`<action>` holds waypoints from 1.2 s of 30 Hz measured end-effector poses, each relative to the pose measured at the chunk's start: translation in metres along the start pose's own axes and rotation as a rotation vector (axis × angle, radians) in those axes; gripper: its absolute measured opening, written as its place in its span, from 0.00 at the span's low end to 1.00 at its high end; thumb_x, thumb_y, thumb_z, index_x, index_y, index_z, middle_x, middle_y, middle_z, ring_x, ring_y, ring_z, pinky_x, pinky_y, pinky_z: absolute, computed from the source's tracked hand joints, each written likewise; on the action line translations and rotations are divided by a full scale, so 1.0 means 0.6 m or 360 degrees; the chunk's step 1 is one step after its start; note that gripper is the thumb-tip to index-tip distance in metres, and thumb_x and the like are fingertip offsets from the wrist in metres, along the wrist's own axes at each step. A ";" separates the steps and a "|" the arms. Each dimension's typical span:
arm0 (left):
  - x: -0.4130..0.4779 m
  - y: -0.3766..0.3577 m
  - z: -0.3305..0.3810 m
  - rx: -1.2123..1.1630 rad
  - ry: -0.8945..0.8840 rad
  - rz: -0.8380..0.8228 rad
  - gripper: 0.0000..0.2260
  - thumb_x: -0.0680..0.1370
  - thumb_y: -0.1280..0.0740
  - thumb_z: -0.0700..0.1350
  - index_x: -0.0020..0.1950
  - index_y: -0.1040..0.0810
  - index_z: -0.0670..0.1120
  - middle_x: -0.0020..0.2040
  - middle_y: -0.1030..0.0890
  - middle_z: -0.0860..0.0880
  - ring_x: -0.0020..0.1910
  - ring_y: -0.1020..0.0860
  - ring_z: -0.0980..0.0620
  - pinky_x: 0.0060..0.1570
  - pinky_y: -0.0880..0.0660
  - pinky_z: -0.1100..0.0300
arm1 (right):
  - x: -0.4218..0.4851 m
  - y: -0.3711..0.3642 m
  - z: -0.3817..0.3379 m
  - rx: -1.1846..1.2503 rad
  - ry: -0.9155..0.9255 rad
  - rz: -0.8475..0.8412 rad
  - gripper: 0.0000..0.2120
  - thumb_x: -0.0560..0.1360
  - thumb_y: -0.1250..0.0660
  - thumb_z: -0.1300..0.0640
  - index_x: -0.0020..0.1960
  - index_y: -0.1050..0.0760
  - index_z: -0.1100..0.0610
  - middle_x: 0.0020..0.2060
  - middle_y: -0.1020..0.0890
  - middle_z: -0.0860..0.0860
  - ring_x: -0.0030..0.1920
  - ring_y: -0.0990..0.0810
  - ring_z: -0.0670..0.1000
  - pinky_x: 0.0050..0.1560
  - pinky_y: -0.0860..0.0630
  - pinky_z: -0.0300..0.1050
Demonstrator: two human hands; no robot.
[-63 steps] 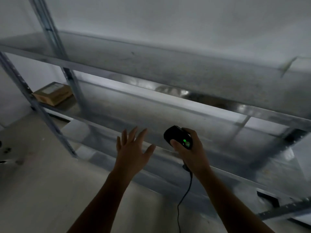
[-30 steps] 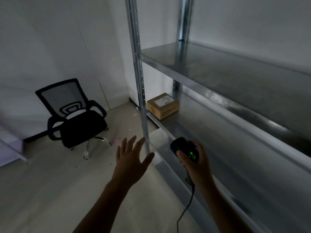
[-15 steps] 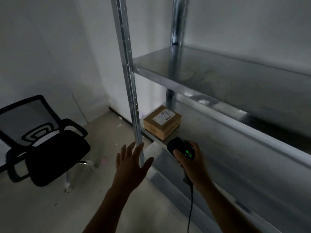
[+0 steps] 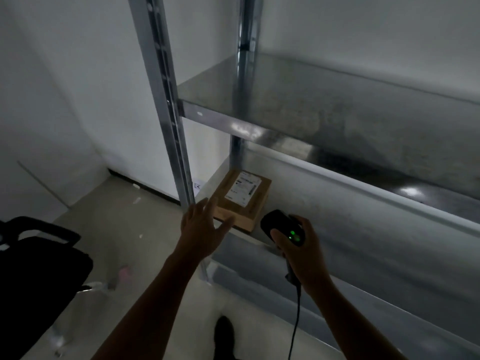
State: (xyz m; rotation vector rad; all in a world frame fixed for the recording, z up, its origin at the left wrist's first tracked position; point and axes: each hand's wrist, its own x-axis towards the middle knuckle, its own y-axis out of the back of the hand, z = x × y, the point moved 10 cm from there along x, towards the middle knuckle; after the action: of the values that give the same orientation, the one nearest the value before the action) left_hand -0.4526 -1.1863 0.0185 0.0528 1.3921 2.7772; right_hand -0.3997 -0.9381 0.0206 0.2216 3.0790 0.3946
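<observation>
A small cardboard box [image 4: 244, 197] with a white label lies at the left end of a lower shelf in a metal rack. My left hand [image 4: 202, 227] reaches toward it with fingers spread and straight, fingertips at the box's near left corner; contact is unclear. My right hand [image 4: 304, 252] grips a black corded barcode scanner [image 4: 283, 227] with a green light lit, held just right of the box, its head toward the shelf.
The metal shelving rack [image 4: 249, 127] fills the right side, its upright post [image 4: 168, 113] just left of the box. A black office chair [image 4: 33, 261] stands at the lower left. A dark shoe [image 4: 224, 333] shows on the floor below.
The view has swung left and closed in on the box. My left hand has moved forward to the box's corner. My right hand still holds the scanner.
</observation>
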 end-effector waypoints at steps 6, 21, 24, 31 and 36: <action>0.129 -0.054 -0.056 0.0020 0.0114 -0.0257 0.41 0.75 0.44 0.73 0.82 0.40 0.50 0.81 0.36 0.45 0.80 0.40 0.42 0.78 0.40 0.38 | 0.074 -0.029 0.055 0.0099 -0.0162 0.0125 0.23 0.76 0.26 0.58 0.67 0.30 0.53 0.56 0.20 0.49 0.49 0.15 0.48 0.37 0.20 0.34; 0.285 -0.172 -0.130 -0.0478 0.0213 -0.0720 0.47 0.65 0.25 0.73 0.76 0.35 0.52 0.73 0.26 0.48 0.73 0.27 0.46 0.66 0.23 0.46 | 0.151 -0.051 0.117 -0.0099 -0.0347 0.0414 0.21 0.75 0.24 0.55 0.62 0.31 0.44 0.54 0.23 0.41 0.53 0.19 0.42 0.47 0.20 0.38; 0.278 -0.187 -0.142 -0.0767 0.0241 -0.0758 0.43 0.64 0.23 0.67 0.74 0.31 0.51 0.68 0.22 0.51 0.65 0.22 0.53 0.53 0.22 0.64 | 0.144 -0.053 0.127 -0.0080 -0.0449 0.0478 0.22 0.75 0.25 0.54 0.64 0.31 0.48 0.55 0.22 0.45 0.53 0.19 0.48 0.48 0.19 0.42; 0.267 -0.188 -0.143 -0.0908 0.0150 -0.0746 0.50 0.65 0.21 0.63 0.81 0.42 0.53 0.75 0.28 0.50 0.71 0.27 0.51 0.60 0.25 0.60 | 0.124 -0.061 0.161 -0.0077 -0.0739 0.0583 0.23 0.74 0.24 0.50 0.64 0.30 0.52 0.55 0.21 0.53 0.52 0.17 0.57 0.45 0.20 0.46; 0.241 -0.186 -0.151 -0.0953 0.0109 -0.0747 0.54 0.68 0.21 0.59 0.84 0.52 0.57 0.78 0.31 0.50 0.74 0.29 0.47 0.66 0.26 0.50 | 0.092 -0.070 0.182 -0.0002 -0.0877 0.0714 0.21 0.76 0.26 0.50 0.64 0.30 0.51 0.53 0.19 0.57 0.49 0.16 0.57 0.40 0.21 0.43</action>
State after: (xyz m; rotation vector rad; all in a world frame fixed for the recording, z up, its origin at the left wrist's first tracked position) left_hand -0.5993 -1.1853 -0.1229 -0.3385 0.4424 2.6597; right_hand -0.4547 -0.9433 -0.0961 0.8647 2.4682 0.2811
